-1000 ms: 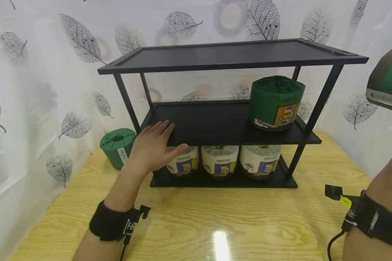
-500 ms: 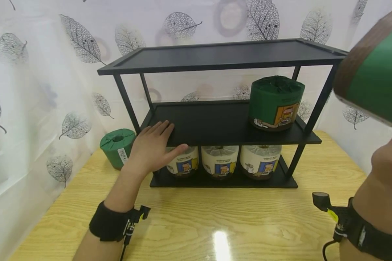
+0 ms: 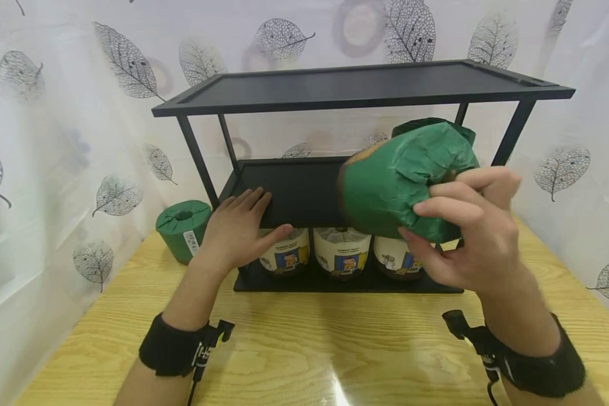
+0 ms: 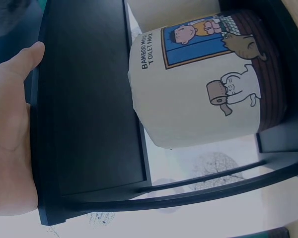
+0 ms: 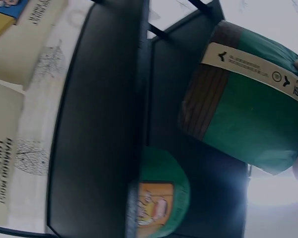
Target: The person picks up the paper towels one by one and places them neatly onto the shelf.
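My right hand (image 3: 477, 225) grips a green-wrapped toilet paper roll (image 3: 385, 192) by its crumpled end, tilted in front of the middle shelf (image 3: 294, 192) of a black rack. In the right wrist view the held roll (image 5: 258, 99) shows a brown base band and a pale label strip. Flat on the left front of the middle shelf rests my left hand (image 3: 238, 231), fingers straight. Behind the held roll, a second green roll (image 3: 436, 122) stands at the shelf's right, mostly hidden. White-wrapped rolls (image 3: 342, 254) line the bottom shelf; one white roll (image 4: 198, 79) fills the left wrist view.
Left of the rack, another green roll (image 3: 182, 225) stands on the wooden table (image 3: 284, 349). The rack's top panel (image 3: 360, 84) spans above the middle shelf, with black posts (image 3: 198, 158) at the corners. A leaf-patterned curtain (image 3: 81, 141) hangs behind.
My right hand has brought the green toilet paper roll in from the right edge, leftward to the front of the middle shelf. The left hand has stayed in place.
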Demonstrator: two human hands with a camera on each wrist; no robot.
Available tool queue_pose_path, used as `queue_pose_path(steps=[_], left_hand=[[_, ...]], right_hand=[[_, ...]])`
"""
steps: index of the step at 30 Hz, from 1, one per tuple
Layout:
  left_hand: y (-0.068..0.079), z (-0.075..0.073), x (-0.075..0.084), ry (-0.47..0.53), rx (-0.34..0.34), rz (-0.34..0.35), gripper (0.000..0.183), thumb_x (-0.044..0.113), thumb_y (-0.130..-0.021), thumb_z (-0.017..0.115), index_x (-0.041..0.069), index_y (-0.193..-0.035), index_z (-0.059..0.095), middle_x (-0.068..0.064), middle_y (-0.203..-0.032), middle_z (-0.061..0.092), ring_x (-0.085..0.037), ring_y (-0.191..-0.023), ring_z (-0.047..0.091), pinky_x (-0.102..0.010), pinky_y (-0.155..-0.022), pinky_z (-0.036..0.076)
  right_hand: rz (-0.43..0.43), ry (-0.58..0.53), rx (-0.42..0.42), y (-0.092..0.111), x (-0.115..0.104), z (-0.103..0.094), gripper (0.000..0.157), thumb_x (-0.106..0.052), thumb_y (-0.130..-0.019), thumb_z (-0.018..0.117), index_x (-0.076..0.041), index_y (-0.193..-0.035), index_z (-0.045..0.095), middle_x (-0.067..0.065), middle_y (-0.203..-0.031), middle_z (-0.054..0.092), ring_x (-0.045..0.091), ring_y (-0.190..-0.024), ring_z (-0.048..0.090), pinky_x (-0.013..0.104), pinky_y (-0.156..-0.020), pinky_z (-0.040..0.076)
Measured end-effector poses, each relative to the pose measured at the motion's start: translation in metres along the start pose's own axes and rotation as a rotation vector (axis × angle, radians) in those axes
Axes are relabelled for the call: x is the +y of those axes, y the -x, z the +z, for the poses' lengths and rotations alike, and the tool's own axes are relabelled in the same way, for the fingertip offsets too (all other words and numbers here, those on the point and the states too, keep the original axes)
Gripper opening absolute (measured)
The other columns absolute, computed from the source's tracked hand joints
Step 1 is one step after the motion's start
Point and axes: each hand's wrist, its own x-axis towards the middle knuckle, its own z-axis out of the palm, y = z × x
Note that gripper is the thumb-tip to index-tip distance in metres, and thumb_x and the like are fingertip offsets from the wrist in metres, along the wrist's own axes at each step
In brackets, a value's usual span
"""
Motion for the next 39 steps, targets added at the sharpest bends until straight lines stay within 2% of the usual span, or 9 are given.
queue_pose_path(steps=[5,8,11,15,23,27,31,35,39], left_hand=[[-0.001,0.0,0.001,-0.001,0.005,0.004,0.09,0.074,-0.094,0.04,0.006,-0.152,0.041,-0.017,-0.159,0.037,-0.035,-0.147,0.035,-0.054,-0.119,0.029],[-0.002,-0.001,0.001,-0.001,0.009,0.007,0.091,0.075,-0.093,0.04,0.006,-0.152,0.041,-0.017,-0.158,0.037,-0.035,-0.147,0.035,-0.054,-0.119,0.029],[-0.002,-0.001,0.001,-0.003,0.008,0.01,0.09,0.074,-0.094,0.04,0.006,-0.152,0.041,-0.017,-0.159,0.037,-0.035,-0.147,0.034,-0.054,-0.119,0.029],[-0.002,0.0,0.0,-0.005,0.003,0.005,0.09,0.074,-0.094,0.04,0.006,-0.152,0.04,-0.017,-0.159,0.037,-0.035,-0.147,0.034,-0.054,-0.119,0.029],[0.0,0.001,-0.001,0.003,0.0,0.001,0.091,0.075,-0.093,0.04,0.005,-0.152,0.04,-0.018,-0.159,0.037,-0.036,-0.147,0.034,-0.055,-0.119,0.028],[0.0,0.002,-0.001,-0.001,0.01,0.002,0.091,0.074,-0.093,0.041,0.005,-0.151,0.042,-0.018,-0.158,0.038,-0.036,-0.147,0.035,-0.054,-0.119,0.029],[0.0,0.003,0.0,-0.005,0.003,-0.003,0.09,0.075,-0.094,0.04,0.005,-0.151,0.042,-0.018,-0.158,0.039,-0.036,-0.147,0.035,-0.055,-0.119,0.03],[0.0,0.003,0.001,-0.009,-0.005,-0.005,0.091,0.075,-0.094,0.039,0.005,-0.151,0.043,-0.018,-0.158,0.038,-0.036,-0.147,0.035,-0.056,-0.118,0.03],[-0.001,0.002,0.0,-0.008,-0.003,-0.003,0.092,0.075,-0.093,0.039,0.004,-0.151,0.043,-0.018,-0.158,0.038,-0.037,-0.147,0.035,-0.056,-0.118,0.03]], right_hand=[[0.003,0.016,-0.259,0.005,0.0,0.0,0.03,-0.033,-0.095,0.064,-0.004,-0.091,0.061,0.014,-0.081,0.063,0.04,-0.082,0.038,0.051,-0.081,0.023],[0.014,0.031,-0.368,0.005,0.001,-0.002,0.033,-0.035,-0.098,0.06,-0.003,-0.095,0.063,0.013,-0.084,0.066,0.039,-0.085,0.042,0.056,-0.08,0.023],[0.012,0.038,-0.436,0.005,0.001,-0.003,0.035,-0.036,-0.099,0.059,-0.002,-0.099,0.064,0.013,-0.088,0.069,0.04,-0.088,0.045,0.057,-0.08,0.025],[0.013,0.055,-0.468,0.006,0.002,-0.002,0.037,-0.038,-0.099,0.06,-0.001,-0.103,0.064,0.014,-0.095,0.07,0.042,-0.092,0.047,0.056,-0.086,0.029],[0.069,0.064,-0.375,0.014,0.007,0.007,0.039,-0.039,-0.096,0.067,-0.001,-0.104,0.062,0.017,-0.116,0.07,0.041,-0.094,0.052,0.045,-0.085,0.041],[0.077,0.066,-0.355,0.019,0.011,0.011,0.034,-0.033,-0.097,0.066,0.0,-0.101,0.063,0.02,-0.114,0.066,0.04,-0.102,0.057,0.038,-0.097,0.045],[0.11,0.061,-0.377,0.024,0.017,0.01,0.034,-0.03,-0.1,0.063,0.003,-0.109,0.067,0.022,-0.119,0.063,0.038,-0.116,0.059,0.032,-0.109,0.044],[0.124,0.051,-0.429,0.027,0.023,0.01,0.037,-0.027,-0.102,0.058,0.004,-0.121,0.066,0.022,-0.129,0.061,0.036,-0.127,0.056,0.034,-0.113,0.042],[0.133,0.049,-0.455,0.028,0.027,0.012,0.036,-0.025,-0.102,0.058,0.003,-0.124,0.065,0.022,-0.131,0.06,0.035,-0.13,0.054,0.036,-0.115,0.04]])
